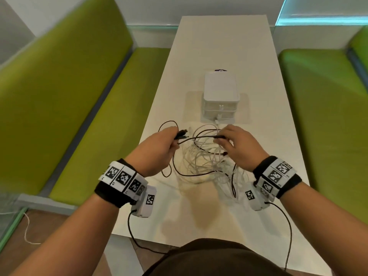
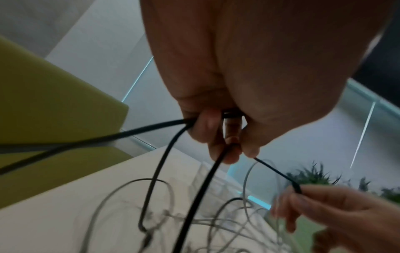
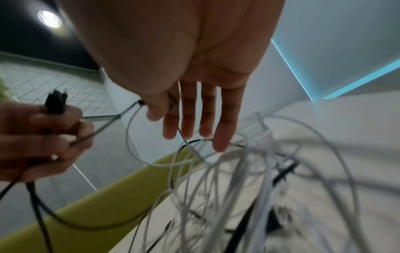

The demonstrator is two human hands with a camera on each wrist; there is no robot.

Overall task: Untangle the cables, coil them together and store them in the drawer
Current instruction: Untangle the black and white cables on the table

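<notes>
Gripping two black plugs (image 1: 181, 134) and their black cables (image 1: 187, 173) in the curled left hand (image 1: 157, 150); pinching another black plug (image 1: 219, 137) between thumb and forefinger of the right hand (image 1: 241, 148), other fingers straight. Lying tangled beneath on the white surface (image 1: 199, 212): white cables (image 1: 201, 156). Standing just beyond, shut: small white drawer unit (image 1: 220, 96).

Left hand (image 1: 157, 150) fisted, right hand (image 1: 240, 148) pinching

A long white tabletop (image 1: 225, 36) runs between two green upholstered benches (image 1: 65, 92) — pale walls (image 1: 159, 6) behind, edged with cyan light strips (image 1: 322, 19).
</notes>
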